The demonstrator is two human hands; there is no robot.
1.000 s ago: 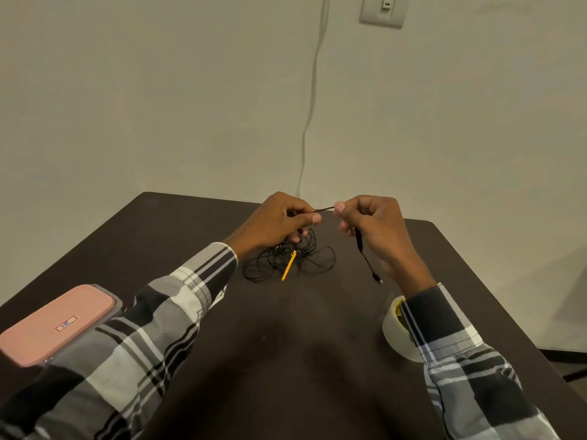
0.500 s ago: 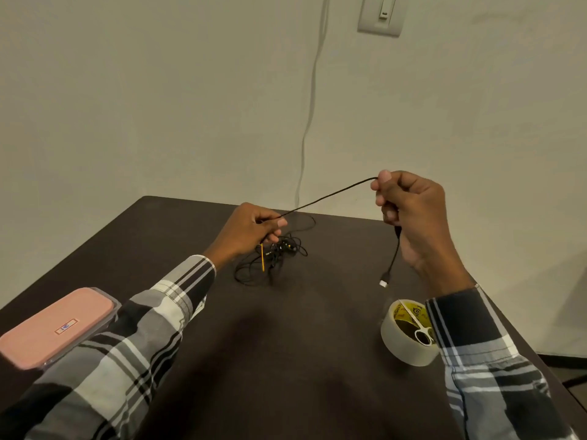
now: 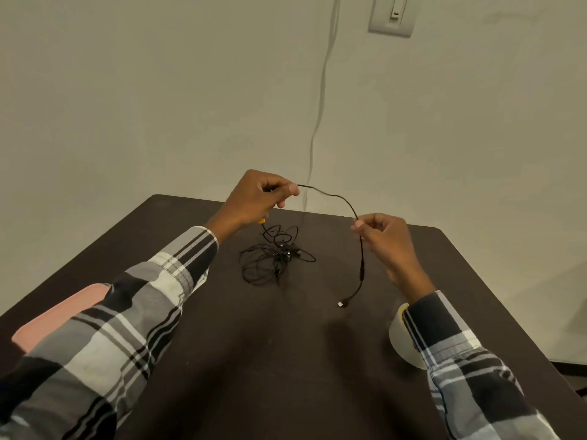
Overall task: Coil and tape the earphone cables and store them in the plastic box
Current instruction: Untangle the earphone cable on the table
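My left hand [image 3: 254, 198] pinching the black earphone cable [image 3: 336, 196] above the table [image 3: 286, 360], my right hand [image 3: 386, 239] pinching it further along, 2 hands apart, plug end dangling, tangled pile [image 3: 273, 258] between them, pink box [image 3: 57, 319] at my left sleeve, tape roll [image 3: 401, 341] by my right.

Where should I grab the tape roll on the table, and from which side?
Take the tape roll by its outer wall from its left side, probably with the left hand: it lies flat with the hole up, and the right sleeve covers its right side.
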